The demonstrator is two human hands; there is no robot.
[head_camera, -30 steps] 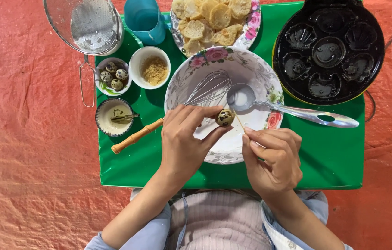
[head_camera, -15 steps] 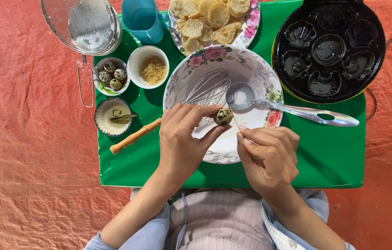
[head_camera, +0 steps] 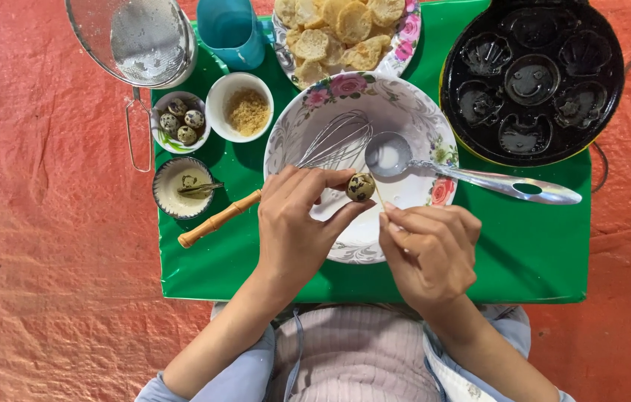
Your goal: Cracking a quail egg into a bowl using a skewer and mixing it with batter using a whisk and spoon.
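L hand [head_camera: 297, 223] held a small speckled egg [head_camera: 360, 187] pinched betw. thumb and fingertips, fingers curled round it, right over the near part of the flowered bowl [head_camera: 405, 97]. R hand [head_camera: 431, 249] sat just to the right of the egg, fingers closed on a thin stick [head_camera: 376, 195] w/ its tip touching or nearly touching the shell; can't tell which.

Vs. a sec ago: both hands had shifted only a bit. R hand had slid slightly nearer the person and closer in under the egg; L grip and egg stayed in approx. the same spot. Shell looked whole in all three shots, no crack or spill visible. My read: the work at the shell was ongoing w/ little progress so far, small fiddly moves only.

Around the hands: whisk [head_camera: 330, 145] lay in the bowl just beyond the L fingers, its wooden handle running out under the L hand toward the left. Ladle [head_camera: 479, 179] rested beyond the R hand, cup in the bowl, handle out to the right. Further left of the L hand: small bowl of more speckled eggs [head_camera: 181, 123], a bowl of crumbs [head_camera: 247, 110], a dish of white stuff [head_camera: 181, 186]. Well beyond both hands: sieve [head_camera: 133, 37], blue cup [head_camera: 232, 30], plate of round crackers [head_camera: 345, 30]. Beyond the R hand to the right, a black mould pan [head_camera: 531, 74]. All on a green desk [head_camera: 524, 260].
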